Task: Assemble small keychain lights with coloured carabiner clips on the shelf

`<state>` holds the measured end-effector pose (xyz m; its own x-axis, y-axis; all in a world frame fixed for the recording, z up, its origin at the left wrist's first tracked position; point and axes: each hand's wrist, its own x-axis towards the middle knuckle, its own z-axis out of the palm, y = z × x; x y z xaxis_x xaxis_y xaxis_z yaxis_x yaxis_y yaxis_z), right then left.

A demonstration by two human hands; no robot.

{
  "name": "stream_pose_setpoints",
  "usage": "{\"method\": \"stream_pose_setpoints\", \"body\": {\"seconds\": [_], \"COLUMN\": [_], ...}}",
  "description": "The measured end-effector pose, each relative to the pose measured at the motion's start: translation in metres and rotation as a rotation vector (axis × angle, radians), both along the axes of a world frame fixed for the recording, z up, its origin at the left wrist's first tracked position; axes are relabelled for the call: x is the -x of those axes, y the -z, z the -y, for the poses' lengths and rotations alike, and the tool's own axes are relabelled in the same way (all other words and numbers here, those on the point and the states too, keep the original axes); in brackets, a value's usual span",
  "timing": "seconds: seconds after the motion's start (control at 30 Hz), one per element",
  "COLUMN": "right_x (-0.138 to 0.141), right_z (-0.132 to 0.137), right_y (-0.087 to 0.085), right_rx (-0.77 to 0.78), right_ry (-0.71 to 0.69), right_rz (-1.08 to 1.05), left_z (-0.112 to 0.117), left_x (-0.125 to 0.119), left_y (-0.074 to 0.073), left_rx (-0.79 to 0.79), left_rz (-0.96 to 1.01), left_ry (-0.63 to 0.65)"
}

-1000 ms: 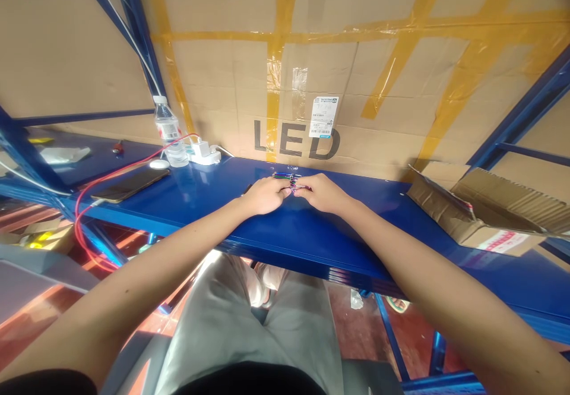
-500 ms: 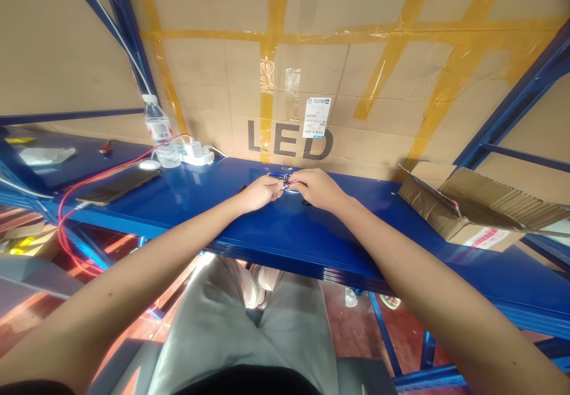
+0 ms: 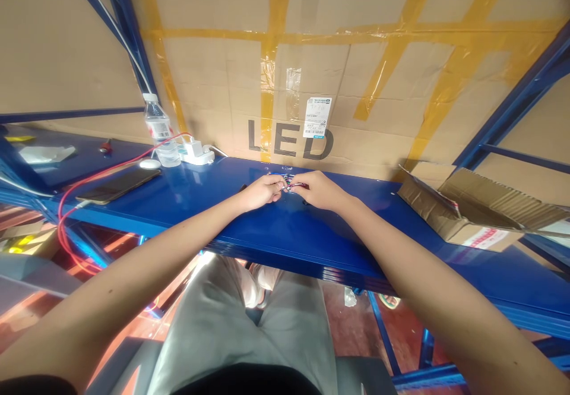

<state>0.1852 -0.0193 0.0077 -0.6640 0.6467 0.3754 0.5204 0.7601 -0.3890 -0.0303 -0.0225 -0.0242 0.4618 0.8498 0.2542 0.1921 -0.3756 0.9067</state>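
My left hand (image 3: 259, 192) and my right hand (image 3: 320, 190) meet over the middle of a blue metal shelf (image 3: 276, 228). Both are closed in a pinch on a small bundle of coloured wires (image 3: 289, 184), with red, green and blue strands showing between the fingertips. The piece is too small to make out further. A few more wire bits lie on the shelf just behind the hands.
A taped cardboard wall marked LED (image 3: 289, 139) stands behind the shelf. To the left sit a water bottle (image 3: 157, 129), a white charger block (image 3: 196, 151), a phone (image 3: 118, 186) on a red cable and a small white disc. An open cardboard box (image 3: 472, 211) lies at right.
The hands stay together on the wires, with small finger shifts only. The view has drifted slightly so the scene sits a little further left than a second ago.
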Motion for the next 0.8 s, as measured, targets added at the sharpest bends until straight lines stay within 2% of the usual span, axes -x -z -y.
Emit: {"method": "stream_pose_setpoints", "body": {"seconds": [0.1,0.33,0.47,0.57,0.8], "right_x": [0.000,0.002,0.003,0.003,0.005], "right_z": [0.000,0.002,0.002,0.002,0.006], "right_y": [0.001,0.003,0.004,0.003,-0.004], "right_rx": [0.049,0.188,0.333,0.372,0.463], "right_ry": [0.002,0.041,0.069,0.073,-0.014], "right_rz": [-0.024,-0.090,-0.165,-0.250,-0.431], "left_z": [0.004,0.009,0.010,0.010,0.013], "left_x": [-0.001,-0.002,-0.001,-0.001,-0.002], "left_y": [-0.003,-0.005,-0.006,-0.007,-0.011], "left_rx": [-0.018,-0.305,-0.339,-0.349,-0.338], "left_rz": [-0.019,-0.184,-0.216,-0.235,-0.196], "left_ry": [-0.039,-0.108,-0.149,-0.173,-0.197]}}
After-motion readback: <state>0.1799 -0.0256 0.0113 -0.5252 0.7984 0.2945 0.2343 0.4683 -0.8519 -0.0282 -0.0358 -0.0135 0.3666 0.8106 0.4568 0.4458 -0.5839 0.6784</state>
